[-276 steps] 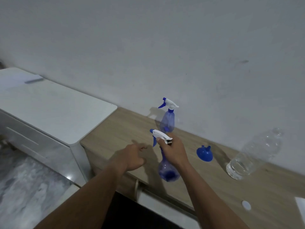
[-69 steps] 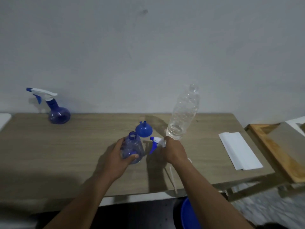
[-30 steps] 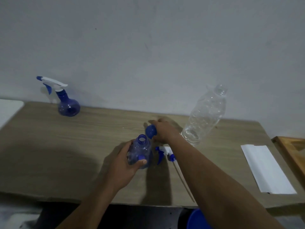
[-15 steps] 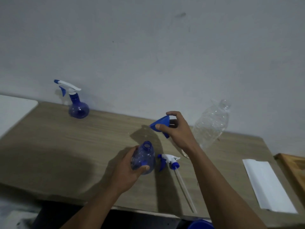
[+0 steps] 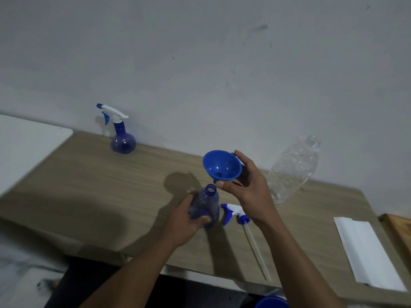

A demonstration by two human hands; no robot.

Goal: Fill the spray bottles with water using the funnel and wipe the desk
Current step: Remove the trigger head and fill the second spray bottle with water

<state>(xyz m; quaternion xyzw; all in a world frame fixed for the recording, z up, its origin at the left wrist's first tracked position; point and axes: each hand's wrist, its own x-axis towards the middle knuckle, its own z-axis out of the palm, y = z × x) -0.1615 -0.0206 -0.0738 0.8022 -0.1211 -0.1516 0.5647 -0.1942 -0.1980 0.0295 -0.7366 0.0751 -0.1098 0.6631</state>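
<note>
My left hand (image 5: pixel 182 223) grips an open blue spray bottle (image 5: pixel 205 206) standing on the wooden desk (image 5: pixel 100 185), its neck uncapped. My right hand (image 5: pixel 249 185) holds a blue funnel (image 5: pixel 221 168) just above and right of that neck, mouth tilted toward me. The removed white and blue spray head (image 5: pixel 233 213) with its long dip tube lies on the desk beside the bottle. A second spray bottle (image 5: pixel 121 134) with its head on stands at the back left by the wall. A clear plastic water bottle (image 5: pixel 291 170) stands behind my right hand.
A folded white cloth or paper (image 5: pixel 367 252) lies at the desk's right end. A white surface (image 5: pixel 26 143) adjoins the desk on the left, a wooden frame (image 5: pixel 400 230) on the right. A blue rim (image 5: pixel 271 302) shows below the front edge.
My right hand picked the funnel off the desk, lifted it and turned its mouth upward, bringing it close over the open bottle. The left hand kept holding the bottle.
</note>
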